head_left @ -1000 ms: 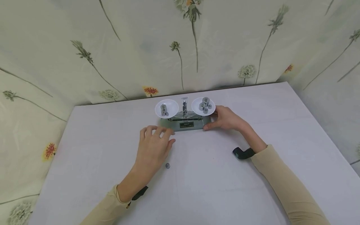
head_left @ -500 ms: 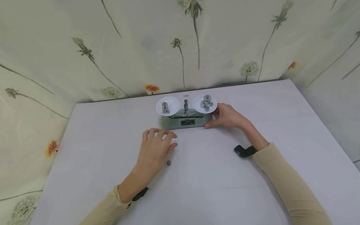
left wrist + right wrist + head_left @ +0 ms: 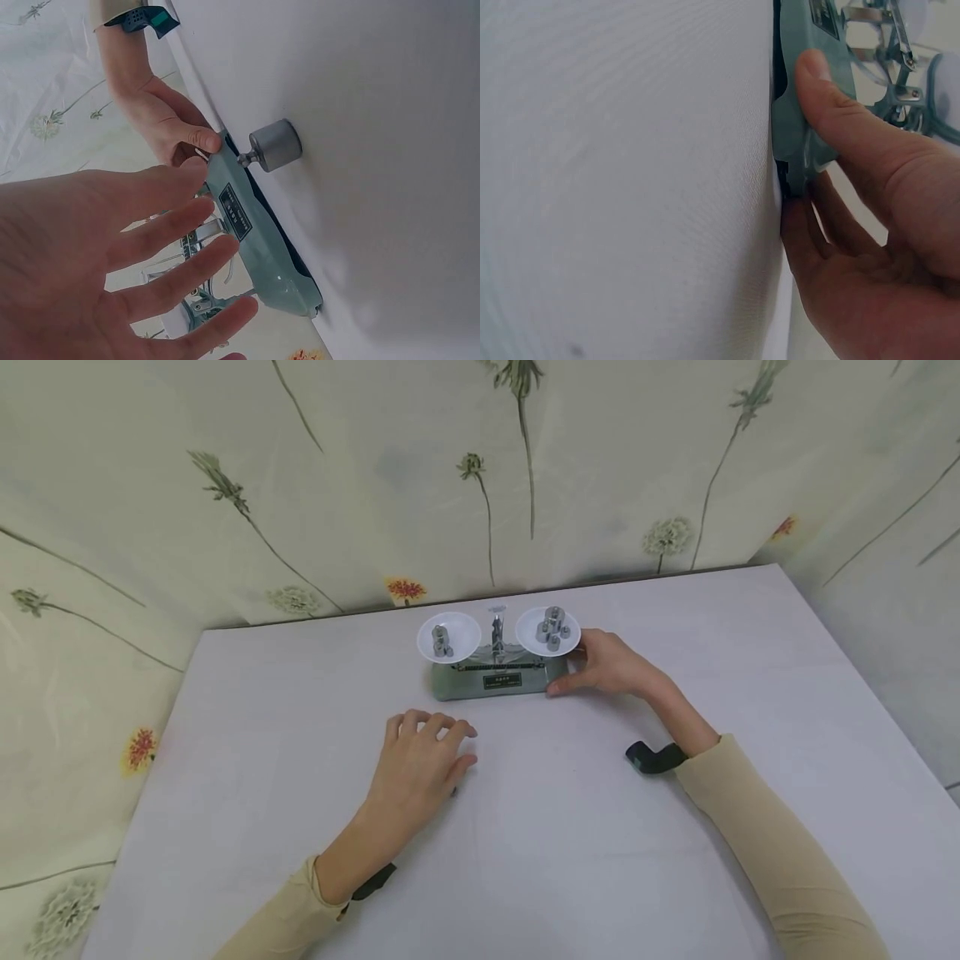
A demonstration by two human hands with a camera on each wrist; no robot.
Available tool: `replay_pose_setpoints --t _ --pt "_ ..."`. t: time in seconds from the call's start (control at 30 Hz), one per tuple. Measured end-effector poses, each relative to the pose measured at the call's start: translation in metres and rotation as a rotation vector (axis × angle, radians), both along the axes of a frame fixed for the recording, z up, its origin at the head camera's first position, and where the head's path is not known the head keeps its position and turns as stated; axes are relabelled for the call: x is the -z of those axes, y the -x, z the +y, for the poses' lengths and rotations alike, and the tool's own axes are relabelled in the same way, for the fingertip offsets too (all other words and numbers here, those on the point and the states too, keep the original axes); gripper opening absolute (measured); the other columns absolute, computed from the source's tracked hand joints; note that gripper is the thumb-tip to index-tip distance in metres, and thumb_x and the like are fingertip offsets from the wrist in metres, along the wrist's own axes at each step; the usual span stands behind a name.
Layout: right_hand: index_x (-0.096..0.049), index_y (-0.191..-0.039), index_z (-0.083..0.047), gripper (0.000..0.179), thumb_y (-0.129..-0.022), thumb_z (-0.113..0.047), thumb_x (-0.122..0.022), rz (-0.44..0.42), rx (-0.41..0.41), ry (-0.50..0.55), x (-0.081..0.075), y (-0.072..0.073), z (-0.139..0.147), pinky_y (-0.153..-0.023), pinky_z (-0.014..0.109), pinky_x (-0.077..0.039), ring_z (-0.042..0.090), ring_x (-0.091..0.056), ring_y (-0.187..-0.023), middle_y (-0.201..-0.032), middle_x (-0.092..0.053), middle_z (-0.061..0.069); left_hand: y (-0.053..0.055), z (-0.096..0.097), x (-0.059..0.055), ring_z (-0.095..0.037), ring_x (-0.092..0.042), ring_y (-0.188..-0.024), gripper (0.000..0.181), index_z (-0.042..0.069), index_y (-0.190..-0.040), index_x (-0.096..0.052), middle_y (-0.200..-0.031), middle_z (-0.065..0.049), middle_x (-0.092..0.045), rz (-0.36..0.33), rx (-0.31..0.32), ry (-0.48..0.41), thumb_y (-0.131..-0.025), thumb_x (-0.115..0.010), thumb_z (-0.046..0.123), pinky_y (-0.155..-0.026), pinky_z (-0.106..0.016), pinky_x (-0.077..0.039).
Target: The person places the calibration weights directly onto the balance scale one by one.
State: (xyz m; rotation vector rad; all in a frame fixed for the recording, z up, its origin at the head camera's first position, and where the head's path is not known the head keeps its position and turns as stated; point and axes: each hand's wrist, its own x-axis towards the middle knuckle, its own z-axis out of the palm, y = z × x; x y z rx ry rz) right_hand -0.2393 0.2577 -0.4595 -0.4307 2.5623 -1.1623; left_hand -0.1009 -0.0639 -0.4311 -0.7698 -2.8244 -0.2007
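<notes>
A green balance scale [image 3: 495,683] stands on the white table, its label facing me. Small metal weights sit in its left pan [image 3: 467,631], and several more are in the right pan [image 3: 531,643]. My right hand [image 3: 611,665] grips the right end of the base, thumb [image 3: 832,97] on the front and fingers round the end. My left hand [image 3: 416,768] hovers in front of the scale, fingers loosely bent and apart, holding nothing. A single knobbed weight [image 3: 277,146] stands on the table close by this hand; in the head view the thumb hides most of it.
A white cloth covers the table [image 3: 562,860]. A flower-printed curtain [image 3: 375,485] hangs along the back edge and both sides. Dark straps [image 3: 652,758] with camera mounts are on both wrists.
My left hand has drawn back from the scale's front left corner toward the loose weight, now mostly covering it. The right hand keeps its grip on the base. The head view has shifted slightly.
</notes>
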Motion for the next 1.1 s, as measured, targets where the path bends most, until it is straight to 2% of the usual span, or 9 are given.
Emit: replay_pose_setpoints --t 0.23,0.6,0.93,1.1 --pt "-0.058 -0.148 -0.007 0.083 -0.078 -0.025 -0.099 0.008 0.002 0.002 -0.0005 0.0 0.0009 -0.125 0.057 -0.042 0.04 -0.058 -0.146 -0.148 -0.067 0.016 -0.0025 0.0027 0.0014 -0.034 -0.065 -0.114 0.033 0.025 -0.12 -0.074 -0.118 -0.001 -0.079 -0.072 0.004 0.037 -0.091 -0.087 0.037 -0.104 -0.053 -0.051" --pt "-0.057 -0.15 -0.007 0.085 -0.079 -0.023 -0.099 0.006 -0.004 -0.004 -0.0026 0.0004 -0.0007 -0.125 0.057 -0.042 0.041 -0.058 -0.146 -0.149 -0.066 0.017 -0.0042 0.001 0.003 -0.037 -0.068 -0.113 0.044 0.021 -0.121 -0.075 -0.119 -0.005 -0.08 -0.145 0.008 0.102 -0.085 -0.093 0.039 -0.104 -0.055 -0.051" --pt "-0.057 -0.15 -0.007 0.084 -0.079 -0.024 -0.099 0.006 -0.004 0.0 0.0001 -0.0003 0.0 -0.125 0.057 -0.042 0.04 -0.059 -0.145 -0.148 -0.067 0.016 -0.0057 -0.0018 0.0025 -0.036 -0.07 -0.108 0.05 0.021 -0.12 -0.074 -0.112 -0.003 -0.08 -0.154 0.022 0.182 -0.082 -0.094 0.045 -0.102 -0.054 -0.051" --pt "-0.058 -0.149 -0.008 0.084 -0.078 -0.024 -0.099 0.008 -0.001 0.002 -0.0008 -0.0011 -0.0005 -0.125 0.057 -0.042 0.038 -0.06 -0.144 -0.147 -0.068 0.015 -0.0068 -0.0043 0.0017 -0.034 -0.07 -0.104 0.055 0.02 -0.12 -0.075 -0.109 -0.004 -0.079 -0.133 0.018 0.212 -0.078 -0.097 0.047 -0.099 -0.053 -0.052"
